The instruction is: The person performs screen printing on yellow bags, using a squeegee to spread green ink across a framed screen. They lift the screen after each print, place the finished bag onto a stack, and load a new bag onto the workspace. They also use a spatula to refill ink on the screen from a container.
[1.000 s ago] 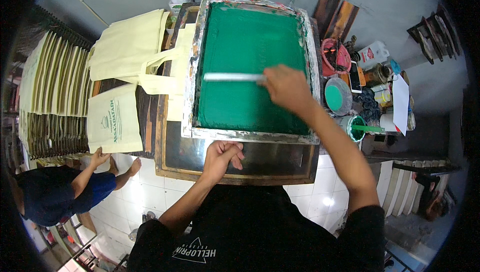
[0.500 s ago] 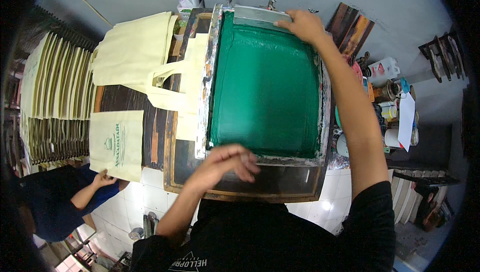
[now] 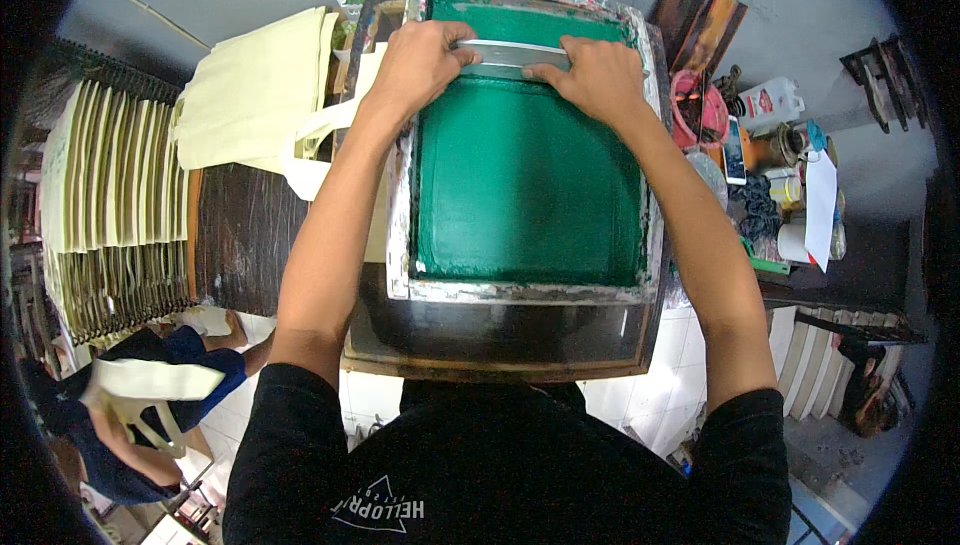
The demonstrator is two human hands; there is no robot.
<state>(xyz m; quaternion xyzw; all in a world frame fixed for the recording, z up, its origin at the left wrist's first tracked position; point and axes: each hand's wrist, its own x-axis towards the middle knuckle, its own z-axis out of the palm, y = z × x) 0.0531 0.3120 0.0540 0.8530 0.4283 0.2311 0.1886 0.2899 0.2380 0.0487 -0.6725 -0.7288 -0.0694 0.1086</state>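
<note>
Both of my hands grip a silver squeegee (image 3: 510,53) that lies across the upper part of a screen printing frame. My left hand (image 3: 425,60) closes on its left end, thumb on the near side. At the other end my right hand (image 3: 600,75) is wrapped round it the same way. Below the squeegee stretches the screen's green mesh (image 3: 525,180), inside a paint-stained frame (image 3: 500,293). The frame rests on a dark wood-edged board (image 3: 500,335). A pale yellow cloth bag, partly under the frame, shows its handle (image 3: 320,135) at the left.
A stack of pale yellow bags (image 3: 255,90) lies on a dark table (image 3: 240,235). Further left, many bags hang on a rack (image 3: 115,165). A co-worker (image 3: 130,425) holds a bag at lower left. Right are a phone (image 3: 735,150), a pink container (image 3: 697,110) and a white jug (image 3: 770,100).
My left hand has risen from the frame's near edge and taken hold of the squeegee, which is lower on the screen. The co-worker has lifted a bag off the table.
</note>
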